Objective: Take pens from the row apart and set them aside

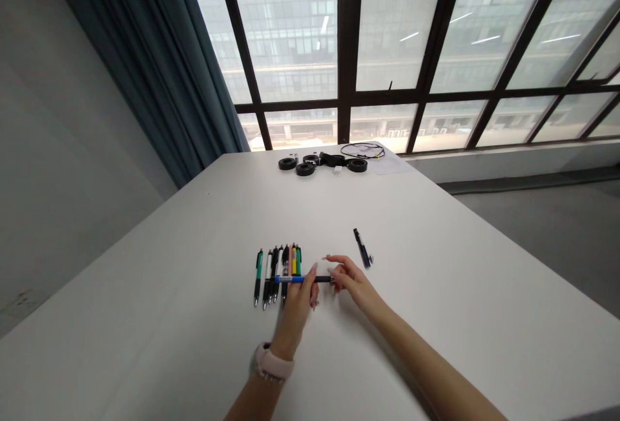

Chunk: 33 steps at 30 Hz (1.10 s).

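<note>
A blue pen (289,279) with a black grip lies level across my left hand (301,295), whose thumb and fingers are closed on it. Its tip end points right, where the thumb and bent fingers of my right hand (351,282) pinch it; the right index finger reaches forward. Under and just left of the blue pen, several click pens stand side by side in a row on the white table (203,318). Among them are a green-and-black pen (258,276) at the left end and a yellow pen (294,259) near the right end. My left hand hides the lower parts of some.
Ahead of my right hand lies a dark pen (361,248) with a small shiny piece (371,258) beside it. At the table's far end are black rolls (305,168), a black cable (363,150) and a white sheet (391,164). Windows and a blue curtain (159,72) stand beyond.
</note>
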Each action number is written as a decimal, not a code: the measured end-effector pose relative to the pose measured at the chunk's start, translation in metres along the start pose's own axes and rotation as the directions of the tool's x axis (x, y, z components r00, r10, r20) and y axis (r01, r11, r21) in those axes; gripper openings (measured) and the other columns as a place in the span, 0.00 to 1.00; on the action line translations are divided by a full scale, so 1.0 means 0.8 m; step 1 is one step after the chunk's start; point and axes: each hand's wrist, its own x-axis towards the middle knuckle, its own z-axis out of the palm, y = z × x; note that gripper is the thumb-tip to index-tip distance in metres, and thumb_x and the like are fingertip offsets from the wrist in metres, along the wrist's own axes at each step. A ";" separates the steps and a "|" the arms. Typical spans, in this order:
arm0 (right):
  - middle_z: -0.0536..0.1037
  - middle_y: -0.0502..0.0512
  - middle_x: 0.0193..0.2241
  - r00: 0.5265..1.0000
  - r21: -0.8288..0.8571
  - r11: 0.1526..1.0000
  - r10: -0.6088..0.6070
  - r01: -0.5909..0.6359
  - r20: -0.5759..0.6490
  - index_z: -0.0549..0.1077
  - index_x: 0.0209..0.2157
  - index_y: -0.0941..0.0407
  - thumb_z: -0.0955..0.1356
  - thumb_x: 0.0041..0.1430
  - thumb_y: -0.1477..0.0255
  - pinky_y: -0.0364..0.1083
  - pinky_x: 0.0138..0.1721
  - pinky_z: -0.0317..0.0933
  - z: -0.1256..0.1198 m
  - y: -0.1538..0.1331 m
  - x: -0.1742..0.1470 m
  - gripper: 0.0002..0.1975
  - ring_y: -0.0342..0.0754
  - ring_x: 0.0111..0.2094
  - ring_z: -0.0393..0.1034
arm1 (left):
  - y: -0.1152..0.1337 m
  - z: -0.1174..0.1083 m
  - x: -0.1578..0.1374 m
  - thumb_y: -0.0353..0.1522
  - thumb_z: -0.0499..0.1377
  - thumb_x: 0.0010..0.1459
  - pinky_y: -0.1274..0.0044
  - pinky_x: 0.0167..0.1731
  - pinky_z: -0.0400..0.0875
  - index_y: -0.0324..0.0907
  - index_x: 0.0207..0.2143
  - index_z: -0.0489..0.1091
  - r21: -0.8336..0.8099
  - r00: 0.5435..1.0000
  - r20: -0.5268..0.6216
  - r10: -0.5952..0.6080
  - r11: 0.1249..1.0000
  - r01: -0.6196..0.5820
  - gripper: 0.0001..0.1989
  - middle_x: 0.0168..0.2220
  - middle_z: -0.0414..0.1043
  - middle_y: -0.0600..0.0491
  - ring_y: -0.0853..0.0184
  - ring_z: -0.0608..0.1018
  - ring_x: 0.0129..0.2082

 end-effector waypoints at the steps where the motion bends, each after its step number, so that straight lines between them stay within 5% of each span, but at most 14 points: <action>1: 0.65 0.43 0.16 1.000 -0.020 0.999 0.027 -0.027 0.016 0.69 0.44 0.57 0.66 0.52 0.52 0.42 0.23 0.54 0.000 0.000 0.000 0.26 0.40 0.18 0.58 | 0.001 0.000 -0.001 0.55 0.56 0.46 0.81 0.13 0.54 0.44 0.10 0.52 0.005 1.000 0.003 -0.003 1.000 0.003 0.28 0.09 0.50 0.61 0.76 0.57 0.11; 4: 0.60 0.41 0.12 0.996 -0.075 0.994 0.080 -0.077 0.042 0.69 0.44 0.58 0.62 0.56 0.51 0.41 0.20 0.49 0.000 -0.001 -0.001 0.26 0.39 0.15 0.53 | 0.002 0.001 -0.001 0.55 0.56 0.45 0.81 0.13 0.54 0.44 0.10 0.54 0.018 1.000 0.006 -0.023 1.000 0.023 0.28 0.09 0.52 0.61 0.76 0.58 0.11; 9: 0.64 0.43 0.18 1.000 -0.004 1.000 0.012 -0.012 -0.007 0.69 0.42 0.55 0.69 0.47 0.53 0.42 0.25 0.55 -0.001 0.002 0.001 0.25 0.41 0.20 0.60 | -0.003 -0.001 0.001 0.55 0.56 0.46 0.81 0.13 0.53 0.44 0.11 0.54 0.005 1.000 0.017 -0.023 1.000 0.023 0.28 0.09 0.51 0.62 0.76 0.58 0.11; 15: 0.61 0.41 0.11 0.993 -0.059 0.993 0.104 -0.101 0.056 0.69 0.41 0.59 0.63 0.54 0.50 0.42 0.20 0.48 -0.002 0.008 0.002 0.26 0.40 0.14 0.52 | -0.006 -0.002 0.001 0.53 0.56 0.48 0.81 0.13 0.54 0.43 0.12 0.55 0.014 0.998 0.053 -0.028 1.000 0.027 0.27 0.10 0.52 0.62 0.76 0.58 0.11; 21: 0.62 0.43 0.17 1.000 0.038 0.999 0.030 -0.030 -0.005 0.70 0.39 0.56 0.71 0.45 0.54 0.42 0.24 0.54 -0.001 0.003 0.002 0.24 0.41 0.20 0.58 | -0.002 0.000 0.002 0.57 0.56 0.43 0.80 0.13 0.52 0.44 0.10 0.54 0.007 0.999 0.008 -0.043 0.999 0.043 0.30 0.08 0.50 0.62 0.76 0.57 0.10; 33: 0.66 0.46 0.21 0.997 0.034 0.997 0.073 -0.072 -0.035 0.76 0.35 0.56 0.72 0.44 0.58 0.42 0.27 0.58 -0.004 0.002 0.003 0.19 0.41 0.23 0.60 | 0.002 -0.002 0.001 0.55 0.58 0.44 0.81 0.14 0.54 0.44 0.11 0.54 -0.026 1.000 -0.029 0.007 1.000 -0.008 0.28 0.10 0.51 0.62 0.76 0.58 0.11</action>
